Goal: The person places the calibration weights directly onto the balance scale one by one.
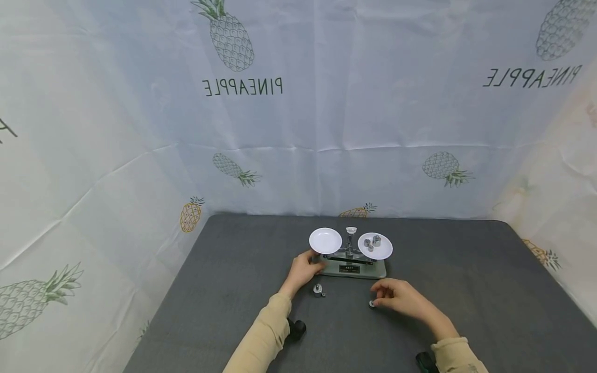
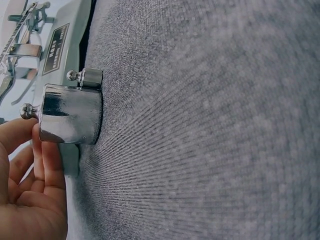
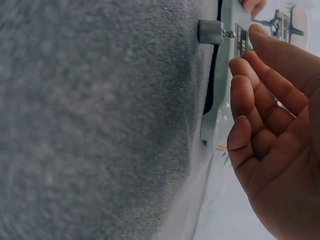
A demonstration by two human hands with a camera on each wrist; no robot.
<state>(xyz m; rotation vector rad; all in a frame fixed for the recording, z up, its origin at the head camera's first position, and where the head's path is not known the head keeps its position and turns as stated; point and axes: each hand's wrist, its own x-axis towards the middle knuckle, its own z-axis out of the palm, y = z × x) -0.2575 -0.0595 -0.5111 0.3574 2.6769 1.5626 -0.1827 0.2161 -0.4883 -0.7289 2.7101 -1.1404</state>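
Observation:
A balance scale (image 1: 353,268) with a grey-green base stands on the dark table. My left hand (image 1: 302,270) holds the left end of its base, below the left white pan (image 1: 325,241). The right white pan (image 1: 383,250) bears several small metal weights (image 1: 376,240). My right hand (image 1: 402,298) hovers over a small metal weight (image 3: 211,32) in front of the scale, fingers loosely bent and apart from the knob. Nearer the left forearm stand a large shiny weight (image 2: 71,114) and a smaller weight (image 2: 92,78) beside it, partly in front of the left hand in the left wrist view.
Dark grey cloth (image 1: 252,248) covers the table. White curtains (image 1: 317,119) with pineapple prints hang behind it and at both sides. Black straps or devices (image 1: 296,329) sit at both wrists.

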